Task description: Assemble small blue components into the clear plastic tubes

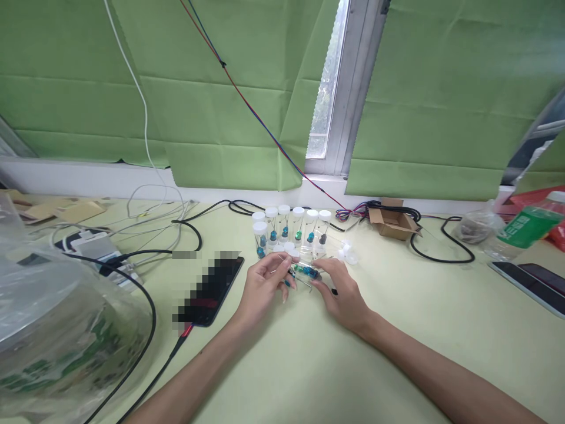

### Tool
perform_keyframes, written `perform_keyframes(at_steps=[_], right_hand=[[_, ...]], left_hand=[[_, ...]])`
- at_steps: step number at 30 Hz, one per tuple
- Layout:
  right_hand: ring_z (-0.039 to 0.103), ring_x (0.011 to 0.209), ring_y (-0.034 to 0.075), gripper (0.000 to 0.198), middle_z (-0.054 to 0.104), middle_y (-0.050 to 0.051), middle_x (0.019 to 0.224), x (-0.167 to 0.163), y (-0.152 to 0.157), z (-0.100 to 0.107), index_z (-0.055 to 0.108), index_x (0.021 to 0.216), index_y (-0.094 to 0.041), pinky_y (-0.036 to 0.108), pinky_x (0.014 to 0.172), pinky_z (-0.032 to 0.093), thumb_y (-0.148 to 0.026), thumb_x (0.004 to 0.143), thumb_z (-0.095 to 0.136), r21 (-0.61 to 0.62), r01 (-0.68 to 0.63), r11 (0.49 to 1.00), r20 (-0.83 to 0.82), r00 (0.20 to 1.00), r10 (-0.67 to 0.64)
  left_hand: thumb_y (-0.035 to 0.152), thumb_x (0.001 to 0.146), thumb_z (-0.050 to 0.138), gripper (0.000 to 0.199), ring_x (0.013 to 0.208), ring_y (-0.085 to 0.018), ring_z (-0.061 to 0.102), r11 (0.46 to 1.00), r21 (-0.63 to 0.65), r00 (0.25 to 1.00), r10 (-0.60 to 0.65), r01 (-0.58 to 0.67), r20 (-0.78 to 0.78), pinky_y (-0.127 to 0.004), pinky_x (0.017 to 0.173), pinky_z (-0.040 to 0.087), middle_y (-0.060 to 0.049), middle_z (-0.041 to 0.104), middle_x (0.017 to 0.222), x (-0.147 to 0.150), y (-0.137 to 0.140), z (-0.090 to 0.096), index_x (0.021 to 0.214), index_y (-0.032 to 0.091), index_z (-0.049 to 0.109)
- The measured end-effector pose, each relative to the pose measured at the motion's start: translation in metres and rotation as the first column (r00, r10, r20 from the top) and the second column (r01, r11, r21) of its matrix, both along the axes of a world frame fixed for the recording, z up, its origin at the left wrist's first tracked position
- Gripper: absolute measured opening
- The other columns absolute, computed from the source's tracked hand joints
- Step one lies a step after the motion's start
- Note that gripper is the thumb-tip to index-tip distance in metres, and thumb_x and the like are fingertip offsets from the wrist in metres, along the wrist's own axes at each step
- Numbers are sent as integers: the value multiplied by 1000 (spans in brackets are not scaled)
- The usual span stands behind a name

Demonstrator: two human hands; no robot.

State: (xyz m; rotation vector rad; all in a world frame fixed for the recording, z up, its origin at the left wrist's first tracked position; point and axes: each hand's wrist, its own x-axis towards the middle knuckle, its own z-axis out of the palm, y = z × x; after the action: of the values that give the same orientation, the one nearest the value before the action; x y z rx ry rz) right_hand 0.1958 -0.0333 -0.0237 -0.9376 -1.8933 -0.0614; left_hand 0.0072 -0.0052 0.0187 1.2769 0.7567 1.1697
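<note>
A small clear vial (304, 270) with blue and green pieces inside lies sideways between my hands. My left hand (268, 278) has its thumb and fingers closed on the vial's left part. At the other end, my right hand (342, 290) grips with thumb and index finger. Thin wire-like leads show just below the vial; whether they belong to its contents I cannot tell. Right behind my fingers stand several upright clear vials (298, 227) with white caps, holding blue, green or dark pieces. More white caps (291, 248) rise close behind my left fingertips, partly hidden.
Clear plastic pieces (348, 253) lie right of the vials. A phone (218, 294) with a cable is on the left, beside a big plastic bag (66, 330). Farther right are an open cardboard box (392, 222), a bottle (527, 227) and another phone (529, 285). Black cables run along the back.
</note>
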Motion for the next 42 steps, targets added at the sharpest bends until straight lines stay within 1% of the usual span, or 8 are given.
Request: perform_keyframes(at_steps=[8,23,28,31,35,39,41,42], right_hand=[[59,104,27,37,63,11,111,0,-1,1,47,129,-24,46,89,49,-15,94,52,9,-15,1000,13,1000,15],[60,104,26,38,63,10,111,-1,-2,0,46,130,-24,45,89,50,-15,94,53,3,-23,1000,15,1000,23],[59,105,27,38,64,11,111,-2,-3,0,46,129,-24,46,89,49,-15,93,53,8,-27,1000,19,999,26],[60,104,27,38,64,11,111,-2,-3,1,46,129,-24,45,89,50,-15,93,54,20,-29,999,22,999,29],[59,103,26,40,63,11,111,-3,-5,3,46,130,-23,44,87,51,-14,92,55,33,-35,999,9,999,35],[59,104,26,46,63,11,112,-4,-7,2,44,133,-23,44,86,52,-13,91,58,48,-51,998,-12,999,51],[59,104,26,48,63,11,112,-5,-8,1,43,134,-24,44,86,53,-12,90,60,65,-54,996,-40,998,57],[60,103,26,49,63,11,112,-5,-8,0,43,134,-24,44,86,53,-12,89,60,75,-55,996,-59,997,59]], left_hand=[[42,78,72,31,53,-11,60,1000,-17,999,16,-15,47,-20,37,39,-15,70,108,-2,2,1,89,15,64],[40,76,73,26,46,-7,49,995,-7,995,103,-103,2,-21,38,36,-7,68,91,4,-4,3,82,15,68],[40,76,73,25,43,-7,47,992,25,991,125,-124,-49,-21,39,34,-2,63,71,4,-3,2,79,16,69],[39,76,73,24,42,-7,46,990,29,988,138,-136,-67,-21,39,34,0,60,65,4,-4,3,79,16,69],[38,77,73,23,41,-8,45,990,45,988,134,-131,-81,-22,41,35,1,59,59,4,-6,7,82,16,70],[40,79,70,27,39,-9,46,991,87,990,107,-99,-92,-23,41,36,2,56,53,3,-8,8,92,17,71],[43,83,66,31,40,-10,47,989,122,991,91,-79,-95,-23,41,38,1,59,57,3,-10,6,101,19,70],[44,85,63,33,42,-10,49,986,148,991,89,-73,-99,-23,41,38,-1,61,63,3,-11,5,106,20,68]])
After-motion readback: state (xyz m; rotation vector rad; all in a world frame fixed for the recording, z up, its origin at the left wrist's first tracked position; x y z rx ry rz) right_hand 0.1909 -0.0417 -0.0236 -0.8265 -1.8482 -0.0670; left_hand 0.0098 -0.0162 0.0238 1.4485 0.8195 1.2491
